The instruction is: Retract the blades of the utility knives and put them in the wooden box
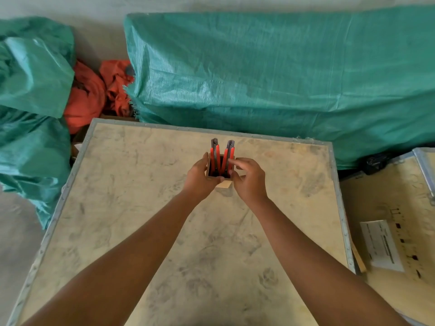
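Note:
A small wooden box (226,184) stands upright near the middle of the crate top (146,208). Red and grey utility knives stand in it: one (214,151) leans left, another (229,152) leans right, grey ends up. My left hand (200,178) wraps the box's left side. On the box's right side is my right hand (249,181), its fingertips touching the right knife near the rim. No blade tips show.
Green tarpaulin covers a long bulk (282,74) behind the crate and a heap (30,90) at left. Orange cloth (94,95) lies between them. A second crate (395,208) with a paper label (381,245) stands at right.

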`<state>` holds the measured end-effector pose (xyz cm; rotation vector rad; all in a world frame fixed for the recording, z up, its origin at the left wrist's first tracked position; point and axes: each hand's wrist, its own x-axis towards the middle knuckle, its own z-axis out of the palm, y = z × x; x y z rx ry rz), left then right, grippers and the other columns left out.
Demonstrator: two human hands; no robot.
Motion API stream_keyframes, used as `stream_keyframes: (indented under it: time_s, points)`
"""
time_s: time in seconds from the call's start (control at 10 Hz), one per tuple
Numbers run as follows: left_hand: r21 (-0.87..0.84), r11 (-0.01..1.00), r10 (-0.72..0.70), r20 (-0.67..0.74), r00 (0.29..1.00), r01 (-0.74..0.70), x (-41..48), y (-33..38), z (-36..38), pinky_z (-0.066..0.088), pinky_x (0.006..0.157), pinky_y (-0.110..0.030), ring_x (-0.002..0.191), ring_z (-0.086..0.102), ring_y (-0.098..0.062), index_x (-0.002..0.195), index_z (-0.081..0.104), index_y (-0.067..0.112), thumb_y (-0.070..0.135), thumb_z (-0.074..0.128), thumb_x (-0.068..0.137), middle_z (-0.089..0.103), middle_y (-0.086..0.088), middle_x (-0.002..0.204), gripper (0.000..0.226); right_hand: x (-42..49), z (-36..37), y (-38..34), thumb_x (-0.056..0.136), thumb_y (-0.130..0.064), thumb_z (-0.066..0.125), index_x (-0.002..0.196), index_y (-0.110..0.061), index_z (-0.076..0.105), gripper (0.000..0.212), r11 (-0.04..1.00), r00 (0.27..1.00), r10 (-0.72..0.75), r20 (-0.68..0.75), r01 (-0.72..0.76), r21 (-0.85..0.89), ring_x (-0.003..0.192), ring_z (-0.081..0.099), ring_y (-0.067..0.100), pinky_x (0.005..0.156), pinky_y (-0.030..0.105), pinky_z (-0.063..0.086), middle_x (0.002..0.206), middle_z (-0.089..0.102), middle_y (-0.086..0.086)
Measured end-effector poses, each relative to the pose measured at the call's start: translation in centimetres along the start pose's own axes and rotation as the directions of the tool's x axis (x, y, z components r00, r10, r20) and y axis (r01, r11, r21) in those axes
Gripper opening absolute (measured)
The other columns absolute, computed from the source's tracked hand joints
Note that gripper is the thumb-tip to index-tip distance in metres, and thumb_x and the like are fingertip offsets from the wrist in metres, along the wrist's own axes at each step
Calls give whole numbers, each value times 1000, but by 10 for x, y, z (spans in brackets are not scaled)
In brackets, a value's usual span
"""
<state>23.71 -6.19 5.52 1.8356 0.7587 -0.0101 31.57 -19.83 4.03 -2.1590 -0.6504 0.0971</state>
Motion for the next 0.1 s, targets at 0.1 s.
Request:
stream_keyframes:
  time_s: [0.1]
  points:
    - [2, 1000, -17, -31, 999, 17, -9, 5, -3, 42, 110, -43, 137, 44, -23, 150, 27, 17, 21, 81, 78, 46, -4, 150, 90, -3, -13, -9, 80, 2, 77, 115, -12, 76, 38, 1000, 998, -24, -62, 25, 17, 103, 68, 22, 87, 40, 61, 112, 73, 9]
